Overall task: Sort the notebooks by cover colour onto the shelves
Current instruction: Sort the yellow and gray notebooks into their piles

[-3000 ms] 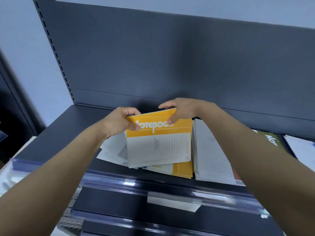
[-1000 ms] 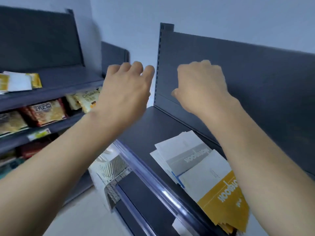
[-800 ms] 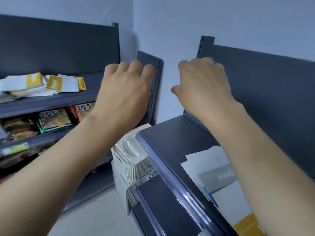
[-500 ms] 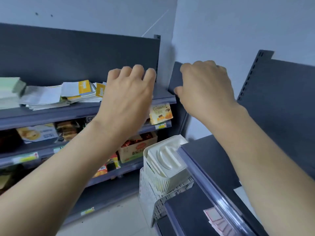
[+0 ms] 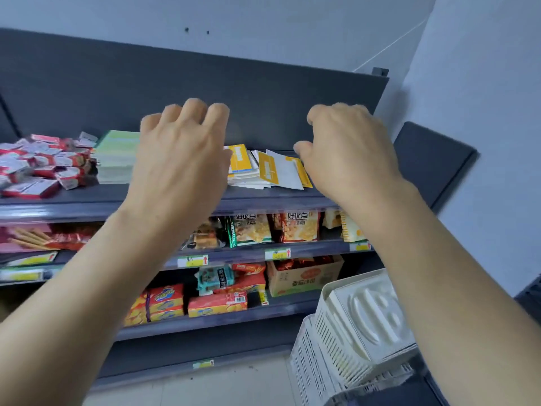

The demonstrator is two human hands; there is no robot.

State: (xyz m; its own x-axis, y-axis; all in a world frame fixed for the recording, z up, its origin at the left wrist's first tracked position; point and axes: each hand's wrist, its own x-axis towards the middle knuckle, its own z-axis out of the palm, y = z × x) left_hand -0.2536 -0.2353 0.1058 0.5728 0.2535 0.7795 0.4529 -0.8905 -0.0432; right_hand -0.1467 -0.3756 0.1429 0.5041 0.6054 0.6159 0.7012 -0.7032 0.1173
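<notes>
Two empty grips is where we stand. Left grip [image 5: 181, 159] and right grip [image 5: 348, 153] both hover in front of the top shelf [image 5: 73, 200], fingers loosely curled, nothing in either. In this view the right grip overlaps the right edge of the yellow notebooks [image 5: 263, 168]; we can't tell if it touches them.

Task items:
- The yellow notebooks lie in a fanned, untidy pile on the top shelf, right of centre, between the grips.
- The green notebooks [image 5: 117, 156] sit in a squarer stack just left of them, partly hidden behind the left grip.
- Red packets [image 5: 38, 165] are heaped further left on the same shelf.

Risks as we see them:
- The yellow pile is splayed and its front corners reach near the shelf lip. A one-sided pull likely drags neighbours along and tips some off, past the snack bags [image 5: 295, 227] toward the floor or the white baskets [image 5: 366, 323] below right.
- The covers look thin and slick. Pinching one probably lifts several, or lets the lower ones slide out.
- The covers are part white, part yellow, and one shows mostly white. We could misjudge colour from the visible face.
- A low sweep of the left grip could shove the green stack into the red packets.

We'd square the pile with both grips first, then lift.
</notes>
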